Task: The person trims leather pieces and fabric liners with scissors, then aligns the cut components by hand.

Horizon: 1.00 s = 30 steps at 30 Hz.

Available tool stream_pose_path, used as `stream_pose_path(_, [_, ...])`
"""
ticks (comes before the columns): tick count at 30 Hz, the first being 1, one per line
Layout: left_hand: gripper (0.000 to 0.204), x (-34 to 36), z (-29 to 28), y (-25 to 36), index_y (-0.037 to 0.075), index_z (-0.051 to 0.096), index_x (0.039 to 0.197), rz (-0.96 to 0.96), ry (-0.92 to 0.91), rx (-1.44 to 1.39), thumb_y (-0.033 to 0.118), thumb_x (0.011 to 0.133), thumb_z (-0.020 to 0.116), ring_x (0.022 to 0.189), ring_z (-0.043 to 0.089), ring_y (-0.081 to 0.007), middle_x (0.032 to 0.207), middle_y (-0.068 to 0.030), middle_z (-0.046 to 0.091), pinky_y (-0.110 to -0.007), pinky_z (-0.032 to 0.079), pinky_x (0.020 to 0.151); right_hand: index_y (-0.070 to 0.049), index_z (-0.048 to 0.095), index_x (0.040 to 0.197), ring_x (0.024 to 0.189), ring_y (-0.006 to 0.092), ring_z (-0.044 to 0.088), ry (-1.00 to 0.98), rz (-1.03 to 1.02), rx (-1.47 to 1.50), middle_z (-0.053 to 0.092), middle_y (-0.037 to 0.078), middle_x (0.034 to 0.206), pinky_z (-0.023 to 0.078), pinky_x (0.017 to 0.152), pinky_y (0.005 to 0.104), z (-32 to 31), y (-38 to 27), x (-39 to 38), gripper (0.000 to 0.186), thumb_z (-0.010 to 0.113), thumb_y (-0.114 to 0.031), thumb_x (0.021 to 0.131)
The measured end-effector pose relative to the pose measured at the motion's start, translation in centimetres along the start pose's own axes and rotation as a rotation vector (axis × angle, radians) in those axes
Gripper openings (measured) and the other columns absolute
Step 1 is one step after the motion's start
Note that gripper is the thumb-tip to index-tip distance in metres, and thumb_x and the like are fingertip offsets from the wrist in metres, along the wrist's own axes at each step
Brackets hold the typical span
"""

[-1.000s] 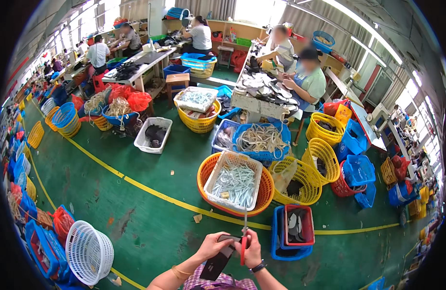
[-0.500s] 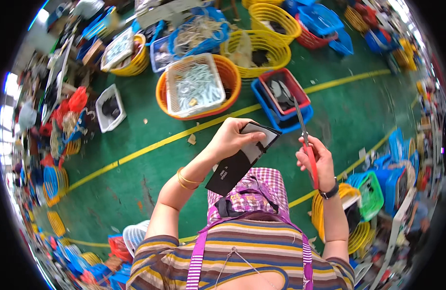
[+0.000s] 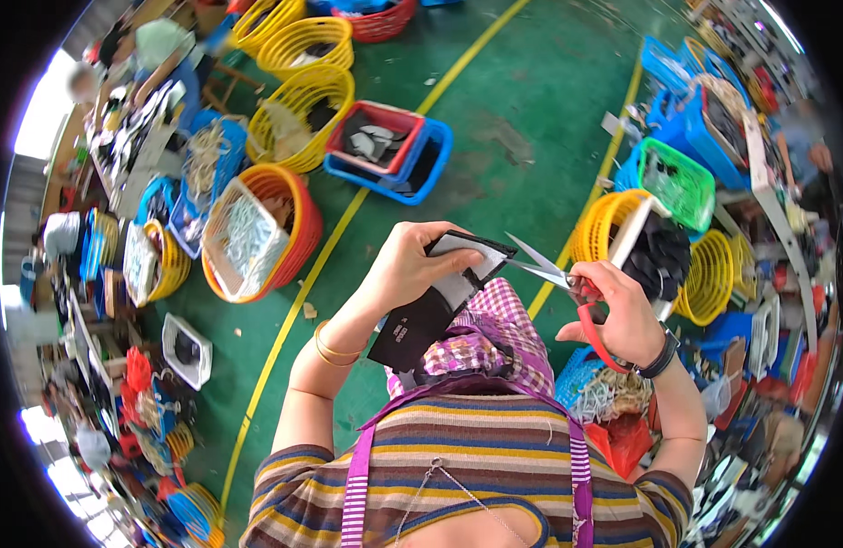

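My left hand [image 3: 405, 267] pinches a flat black fabric piece [image 3: 412, 329] with a grey inner panel, its thumb lying on the grey. The piece slants over my lap, and small pale print shows on its lower part. In my right hand [image 3: 630, 315] is a pair of scissors [image 3: 593, 331] with red handles, fingers through the loops. Their blades are spread and point left, with the tips close to the upper right corner of the black piece. Whether a blade touches it I cannot tell. A purple checked apron [image 3: 499, 315] covers my lap beneath.
On the green floor ahead, a red bin [image 3: 403, 119] with grey and black pieces sits in a blue bin [image 3: 440, 169]. Left of it stand yellow baskets [image 3: 339, 89] and a white basket [image 3: 268, 258] inside an orange tub. A green basket [image 3: 691, 196] is at right.
My view has turned right, so the surrounding bins appear farther left. The scissors have tipped from pointing up to pointing left, and their blades have spread beside the black piece.
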<state>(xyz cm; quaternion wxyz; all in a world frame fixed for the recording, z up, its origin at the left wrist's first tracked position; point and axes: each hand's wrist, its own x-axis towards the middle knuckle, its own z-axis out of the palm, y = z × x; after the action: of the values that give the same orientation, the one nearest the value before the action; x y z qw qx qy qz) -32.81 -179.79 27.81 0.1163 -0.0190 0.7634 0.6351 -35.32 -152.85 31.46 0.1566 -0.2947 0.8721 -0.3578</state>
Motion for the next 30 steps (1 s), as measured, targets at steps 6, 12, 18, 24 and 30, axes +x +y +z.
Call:
stream_pose_path(6, [0.018,3.8,8.0,3.5,-0.001,0.065,0.089,0.073,-0.188,0.100,0.012,0.077,0.069,0.066,0.050,-0.0027,0.071,0.0000,0.062,-0.021,0.043,0.058,-0.007,0.053,0.098,0.075,0.0250,0.056,0.153,0.073,-0.042,0.054,0.007,0.083,0.046,0.067,0.0345,-3.9,4.1,-6.4,0.056,0.081,-0.034,0.058])
stream_pose_path(12, [0.018,7.0,14.4,6.0,-0.002,0.065,0.090,0.141,-0.407,0.166,0.010,0.076,0.068,0.066,0.051,-0.0037,0.071,-0.0035,0.064,-0.022,0.044,0.059,-0.007,0.053,0.095,0.073,0.0265,0.055,0.310,0.146,-0.083,0.054,0.007,0.077,0.045,0.064,0.0353,-5.7,6.9,-12.0,0.055,0.080,-0.037,0.057])
stream_pose_path(18, [0.018,11.2,20.5,7.9,-0.002,0.065,0.091,0.161,-0.615,0.182,0.009,0.076,0.067,0.065,0.052,-0.0046,0.070,-0.0056,0.064,-0.023,0.045,0.060,-0.005,0.053,0.099,0.068,0.0247,0.054,0.402,0.309,-0.149,0.055,0.007,0.079,0.044,0.058,0.0317,-7.5,8.9,-16.5,0.061,0.083,-0.034,0.054])
stream_pose_path(24, [0.016,17.0,27.1,9.4,-0.001,0.066,0.089,0.238,-0.833,0.216,0.008,0.076,0.068,0.063,0.049,-0.0038,0.069,-0.0028,0.063,-0.021,0.041,0.056,-0.006,0.055,0.095,0.062,0.0254,0.053,0.550,0.480,-0.123,0.053,0.007,0.073,0.043,0.054,0.0336,-9.6,11.2,-19.2,0.055,0.081,-0.035,0.056])
stream_pose_path(30, [0.016,24.5,34.0,11.9,0.000,0.066,0.089,0.284,-1.040,0.282,0.010,0.076,0.069,0.058,0.048,-0.0049,0.066,-0.0030,0.062,-0.023,0.040,0.053,-0.005,0.058,0.098,0.058,0.0252,0.055,0.656,0.620,-0.111,0.054,0.007,0.069,0.043,0.051,0.0343,-13.0,15.4,-20.4,0.055,0.080,-0.035,0.058])
